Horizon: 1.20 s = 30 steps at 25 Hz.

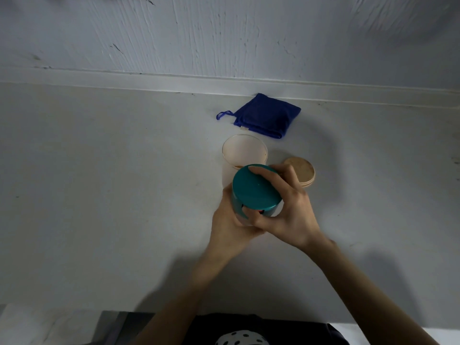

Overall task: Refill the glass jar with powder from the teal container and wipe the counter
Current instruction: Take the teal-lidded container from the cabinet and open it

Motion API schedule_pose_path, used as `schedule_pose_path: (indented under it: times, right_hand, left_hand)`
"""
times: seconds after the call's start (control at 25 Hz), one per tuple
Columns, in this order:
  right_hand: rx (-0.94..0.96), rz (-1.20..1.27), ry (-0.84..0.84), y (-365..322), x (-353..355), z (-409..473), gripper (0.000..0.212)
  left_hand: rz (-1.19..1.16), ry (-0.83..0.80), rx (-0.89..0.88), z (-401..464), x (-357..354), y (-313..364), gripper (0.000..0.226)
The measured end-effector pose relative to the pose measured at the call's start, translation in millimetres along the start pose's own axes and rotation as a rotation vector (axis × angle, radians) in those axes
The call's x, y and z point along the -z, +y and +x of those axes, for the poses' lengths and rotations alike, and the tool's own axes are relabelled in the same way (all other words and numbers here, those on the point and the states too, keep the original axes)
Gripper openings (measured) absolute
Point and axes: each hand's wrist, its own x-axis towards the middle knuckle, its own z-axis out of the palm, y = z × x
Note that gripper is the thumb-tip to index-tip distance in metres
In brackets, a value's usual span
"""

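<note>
A: Teal container [251, 202], held up off the counter [99, 195] in both hands. Lid [255, 186] on. Left hand [230, 220] wraps the body from below and behind, fingers curled round the wall, mostly hidden by the tub. Right hand [288, 207] sits over the lid: fingers draped across the far rim, thumb hooked on the near edge by a red mark. Reads as a twist-off grip; first step, nothing poured yet.

B: Handling?

A: My guess: rigid plastic, smooth sides, moderate weight if full of powder. Best held where the left hand has it, round the body, palm under. Smooth lid rim could slip under the fingertips. Once open, any tilt or jolt sheds powder.

B: Counter next?

A: Pale counter, scuffed, running back to a ledge below a rough white wall. Beyond the right fingertips, well apart: a blue folded cloth [267, 115] with a hanging loop, against the ledge. Likely the wipe.

B: Jar?

A: Glass jar [244, 151], open, upright, just past the fingertips on the far side of the tub, partly hidden by it. Thin brown residue at the bottom, otherwise near empty. Fragile, I'd say; keep the tub rim from knocking it.

B: Smallest?

A: Wooden jar lid [302, 171], flat on the counter just beyond the right knuckles.
</note>
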Motion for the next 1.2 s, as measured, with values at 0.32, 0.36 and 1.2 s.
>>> schedule_pose_path:
  times: [0.32, 0.36, 1.2]
  right_hand:
    - [0.239, -0.06, -0.371, 7, 16, 27, 0.063]
    - [0.26, -0.062, -0.434, 6, 18, 30, 0.063]
    - [0.321, -0.186, -0.495, 9, 31, 41, 0.058]
  left_hand:
    - [-0.02, -0.284, -0.031, 13, 33, -4, 0.07]
    - [-0.037, -0.337, -0.03, 14, 39, -5, 0.066]
    - [0.094, -0.11, 0.06, 12, 21, 7, 0.07]
